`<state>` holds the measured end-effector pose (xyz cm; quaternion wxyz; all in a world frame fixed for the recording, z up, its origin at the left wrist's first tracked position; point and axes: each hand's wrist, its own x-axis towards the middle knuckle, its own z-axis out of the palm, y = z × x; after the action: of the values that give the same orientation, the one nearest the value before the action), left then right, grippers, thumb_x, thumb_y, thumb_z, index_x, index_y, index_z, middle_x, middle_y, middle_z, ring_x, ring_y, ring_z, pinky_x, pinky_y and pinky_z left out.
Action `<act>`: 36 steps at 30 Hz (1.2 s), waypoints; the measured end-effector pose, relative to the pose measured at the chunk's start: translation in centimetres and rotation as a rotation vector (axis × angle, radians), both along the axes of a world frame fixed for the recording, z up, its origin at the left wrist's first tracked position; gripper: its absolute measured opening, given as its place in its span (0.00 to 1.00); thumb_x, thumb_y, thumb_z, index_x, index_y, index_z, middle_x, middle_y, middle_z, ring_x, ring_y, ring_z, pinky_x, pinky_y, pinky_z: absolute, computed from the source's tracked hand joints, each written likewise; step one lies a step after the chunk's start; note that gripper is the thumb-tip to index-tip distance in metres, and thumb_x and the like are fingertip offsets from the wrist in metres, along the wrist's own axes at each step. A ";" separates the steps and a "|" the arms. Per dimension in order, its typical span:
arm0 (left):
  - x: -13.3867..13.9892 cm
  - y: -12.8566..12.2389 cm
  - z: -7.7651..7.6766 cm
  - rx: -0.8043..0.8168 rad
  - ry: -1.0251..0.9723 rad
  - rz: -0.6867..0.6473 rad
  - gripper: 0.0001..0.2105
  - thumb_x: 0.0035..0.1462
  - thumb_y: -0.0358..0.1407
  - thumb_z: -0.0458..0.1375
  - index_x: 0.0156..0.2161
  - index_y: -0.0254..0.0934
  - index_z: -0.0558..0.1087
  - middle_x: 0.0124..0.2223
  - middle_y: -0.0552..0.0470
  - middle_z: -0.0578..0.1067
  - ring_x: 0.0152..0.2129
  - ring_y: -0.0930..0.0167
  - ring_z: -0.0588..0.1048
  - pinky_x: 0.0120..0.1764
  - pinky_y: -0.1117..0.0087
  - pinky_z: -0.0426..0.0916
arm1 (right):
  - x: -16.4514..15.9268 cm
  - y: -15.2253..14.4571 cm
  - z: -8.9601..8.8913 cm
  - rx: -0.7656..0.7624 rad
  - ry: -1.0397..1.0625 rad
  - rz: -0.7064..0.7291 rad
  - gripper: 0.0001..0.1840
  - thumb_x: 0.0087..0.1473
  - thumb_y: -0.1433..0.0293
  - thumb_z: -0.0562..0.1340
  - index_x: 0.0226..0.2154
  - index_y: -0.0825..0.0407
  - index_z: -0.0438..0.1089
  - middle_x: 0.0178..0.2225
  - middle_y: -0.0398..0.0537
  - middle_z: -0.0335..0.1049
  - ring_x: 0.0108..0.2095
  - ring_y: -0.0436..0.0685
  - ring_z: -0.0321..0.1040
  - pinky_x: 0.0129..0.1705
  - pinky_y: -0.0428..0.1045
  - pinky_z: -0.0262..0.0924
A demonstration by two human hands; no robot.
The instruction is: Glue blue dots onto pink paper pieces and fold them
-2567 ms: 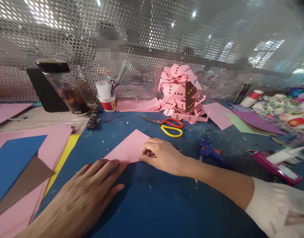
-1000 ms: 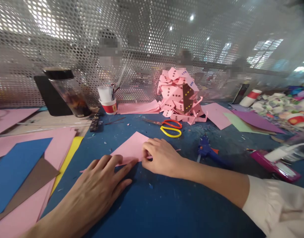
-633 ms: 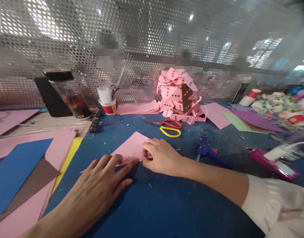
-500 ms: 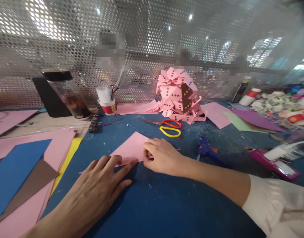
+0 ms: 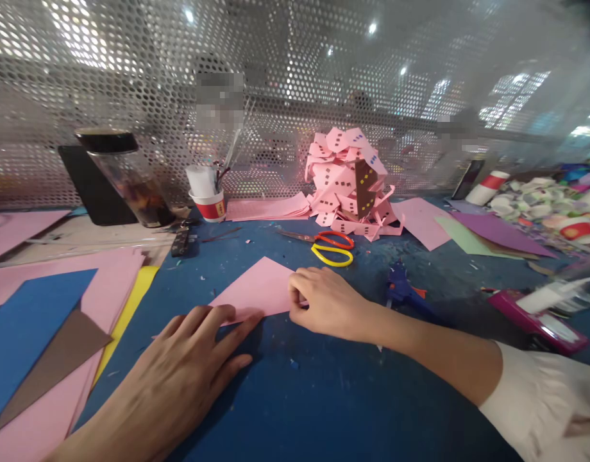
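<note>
A sheet of pink paper (image 5: 261, 285) lies on the blue tabletop, its near edge running beneath both hands. My left hand (image 5: 193, 350) rests palm down on the near left part of the sheet, fingers spread. On the right part of the near edge, my right hand (image 5: 319, 298) is closed, thumb and curled fingers pressed together at the paper. The right corner of the sheet is hidden behind that hand. Scissors (image 5: 333, 249) with red and yellow handles lie just beyond the sheet.
A pink paper model (image 5: 347, 183) stands at the back. Right of my hand lies a blue glue gun (image 5: 401, 289). A magenta device (image 5: 540, 321) is farther right. At left are stacked coloured papers (image 5: 35, 321), a tilted drink jar (image 5: 129, 179) and a paper cup (image 5: 211, 204).
My right hand has slid a little to the right along the paper's near edge. My left hand stays almost in place on the sheet.
</note>
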<state>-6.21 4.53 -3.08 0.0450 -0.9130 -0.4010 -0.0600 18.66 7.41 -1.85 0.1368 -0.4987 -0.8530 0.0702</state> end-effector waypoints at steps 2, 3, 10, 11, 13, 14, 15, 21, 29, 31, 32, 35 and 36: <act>-0.1 0.0 0.0 -0.010 -0.010 0.009 0.21 0.62 0.46 0.49 0.60 0.53 0.60 0.50 0.49 0.69 0.44 0.62 0.68 0.45 0.58 0.66 | 0.3 0.1 0.1 -0.013 -0.016 -0.001 0.02 0.48 0.72 0.58 0.27 0.52 0.62 0.30 0.43 0.66 0.30 0.50 0.58 0.33 0.47 0.48; -0.1 0.0 0.0 -0.013 -0.012 0.013 0.21 0.62 0.46 0.50 0.60 0.53 0.61 0.50 0.49 0.69 0.44 0.62 0.68 0.45 0.58 0.66 | 0.4 0.1 0.2 -0.021 -0.024 -0.001 0.03 0.48 0.72 0.58 0.27 0.52 0.62 0.29 0.43 0.66 0.29 0.49 0.58 0.32 0.47 0.48; 0.1 -0.1 0.1 -0.009 -0.019 0.024 0.21 0.62 0.46 0.50 0.60 0.52 0.62 0.50 0.49 0.69 0.44 0.62 0.69 0.45 0.59 0.66 | 1.7 0.5 0.8 -0.069 -0.035 0.035 0.03 0.47 0.73 0.58 0.26 0.51 0.62 0.29 0.41 0.67 0.29 0.48 0.60 0.30 0.47 0.47; 0.1 -0.1 0.2 -0.005 -0.025 0.028 0.21 0.61 0.46 0.50 0.59 0.53 0.62 0.50 0.49 0.69 0.44 0.62 0.69 0.45 0.59 0.66 | 1.8 0.5 1.0 -0.078 -0.038 0.046 0.03 0.47 0.73 0.59 0.26 0.51 0.62 0.29 0.41 0.67 0.29 0.48 0.60 0.30 0.47 0.48; 0.1 -0.1 0.2 0.002 -0.030 0.024 0.21 0.61 0.46 0.51 0.59 0.53 0.62 0.50 0.49 0.69 0.44 0.62 0.69 0.44 0.59 0.66 | 2.1 0.6 1.2 -0.098 -0.053 0.057 0.03 0.47 0.73 0.59 0.26 0.51 0.62 0.29 0.41 0.67 0.29 0.48 0.60 0.30 0.47 0.48; 0.0 -0.1 0.1 0.007 -0.031 0.024 0.21 0.61 0.46 0.51 0.59 0.53 0.62 0.50 0.49 0.70 0.44 0.62 0.69 0.44 0.59 0.66 | 2.2 0.6 1.4 -0.107 -0.063 0.057 0.03 0.47 0.73 0.59 0.26 0.51 0.62 0.29 0.41 0.68 0.28 0.48 0.60 0.30 0.47 0.48; 0.0 -0.2 0.1 0.010 -0.030 0.020 0.21 0.61 0.47 0.51 0.59 0.52 0.62 0.50 0.49 0.70 0.44 0.62 0.69 0.44 0.59 0.66 | 2.3 0.7 1.5 -0.114 -0.073 0.054 0.03 0.48 0.73 0.59 0.26 0.51 0.62 0.30 0.41 0.68 0.28 0.48 0.60 0.30 0.47 0.47; -0.2 -0.1 -0.1 0.017 -0.009 0.008 0.21 0.61 0.46 0.51 0.59 0.52 0.63 0.50 0.48 0.70 0.44 0.60 0.69 0.44 0.57 0.66 | 2.9 0.9 1.8 -0.137 -0.132 0.045 0.03 0.48 0.73 0.57 0.25 0.51 0.61 0.29 0.41 0.68 0.25 0.48 0.58 0.27 0.47 0.44; -0.6 -0.1 -0.4 0.045 -0.005 0.013 0.19 0.61 0.46 0.51 0.56 0.48 0.67 0.49 0.49 0.72 0.45 0.60 0.70 0.46 0.57 0.65 | 3.9 1.0 2.5 -0.192 -0.165 0.067 0.02 0.49 0.73 0.56 0.27 0.50 0.62 0.29 0.41 0.68 0.27 0.49 0.60 0.28 0.48 0.43; -0.7 -0.1 -0.5 0.042 -0.007 0.015 0.19 0.61 0.47 0.51 0.56 0.47 0.67 0.49 0.49 0.73 0.44 0.61 0.71 0.46 0.58 0.65 | 4.1 1.1 2.8 -0.222 -0.173 0.071 0.02 0.49 0.73 0.56 0.27 0.50 0.62 0.30 0.42 0.69 0.27 0.50 0.61 0.27 0.48 0.42; -0.7 -0.1 -0.5 0.036 -0.007 0.012 0.20 0.61 0.47 0.51 0.55 0.46 0.67 0.49 0.48 0.73 0.43 0.61 0.71 0.46 0.58 0.66 | 4.2 1.1 2.9 -0.238 -0.178 0.071 0.02 0.49 0.73 0.56 0.27 0.50 0.62 0.30 0.42 0.69 0.27 0.50 0.61 0.27 0.48 0.42; -0.8 -0.2 -0.6 0.007 -0.003 0.028 0.20 0.61 0.48 0.50 0.55 0.44 0.68 0.49 0.48 0.73 0.43 0.61 0.72 0.45 0.57 0.67 | 4.4 1.3 3.3 -0.278 -0.191 0.068 0.02 0.49 0.73 0.56 0.27 0.50 0.62 0.30 0.42 0.70 0.27 0.50 0.61 0.26 0.47 0.42; -0.8 -0.3 -0.6 0.000 -0.003 0.036 0.19 0.62 0.47 0.49 0.54 0.44 0.68 0.49 0.48 0.73 0.44 0.60 0.72 0.45 0.57 0.67 | 4.5 1.4 3.3 -0.285 -0.194 0.068 0.02 0.49 0.73 0.56 0.27 0.50 0.62 0.30 0.41 0.70 0.27 0.50 0.61 0.26 0.47 0.42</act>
<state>-7.02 4.24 -3.68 0.0452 -0.9056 -0.4173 -0.0607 23.17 8.81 1.46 -0.0208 -0.4885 -0.8599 0.1464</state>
